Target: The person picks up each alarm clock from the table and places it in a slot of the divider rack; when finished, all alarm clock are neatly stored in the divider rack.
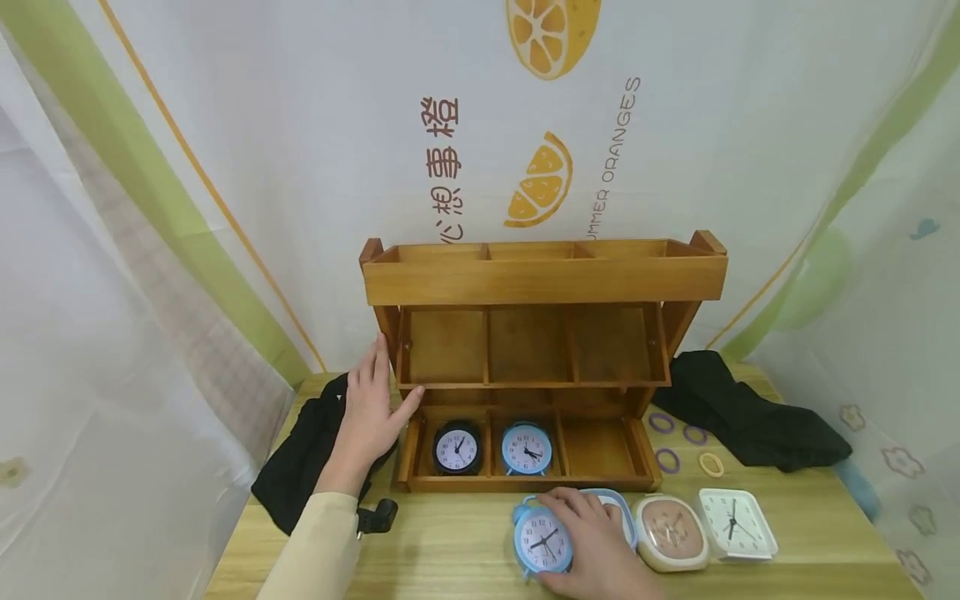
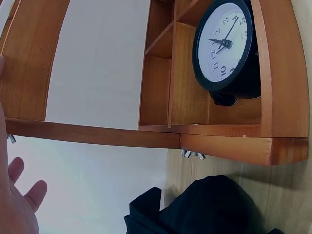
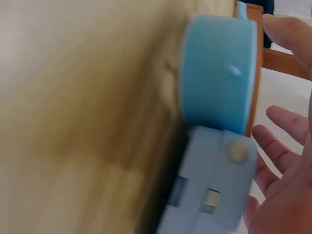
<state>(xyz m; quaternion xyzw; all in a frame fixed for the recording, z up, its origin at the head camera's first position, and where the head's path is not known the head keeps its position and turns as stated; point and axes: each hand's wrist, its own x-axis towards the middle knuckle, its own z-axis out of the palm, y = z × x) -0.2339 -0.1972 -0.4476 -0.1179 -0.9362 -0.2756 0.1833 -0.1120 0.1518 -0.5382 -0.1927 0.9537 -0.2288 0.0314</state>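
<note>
Clock in light blue [image 1: 542, 539], round-faced, sits on the wooden table [image 1: 450, 550] just in front of the shelf [image 1: 525, 367], and the right hand [image 1: 592, 542] is laid over its back edge, fingers loosely spread, not yet clamped round it. It looks light and hard, likely plastic with a glass or clear face, so I'd take it by the rim, not the front. The left hand [image 1: 367, 417] rests flat against the shelf's left side, fingers straight. Two clocks already stand in the bottom row: a black clock [image 1: 457, 448] on the left, a blue one [image 1: 527, 448] in the middle.

Left wrist view: the black clock [image 2: 225, 46] up close in its compartment, dark cloth [image 2: 204, 207] below, fingertips apart.

Right wrist view, blurred: the blue clock's smooth side [image 3: 219, 73] and a paler blue clock's back [image 3: 209, 190] touching it, hidden from the head; open fingers [image 3: 282, 151] beside them, gripping nothing.
</note>
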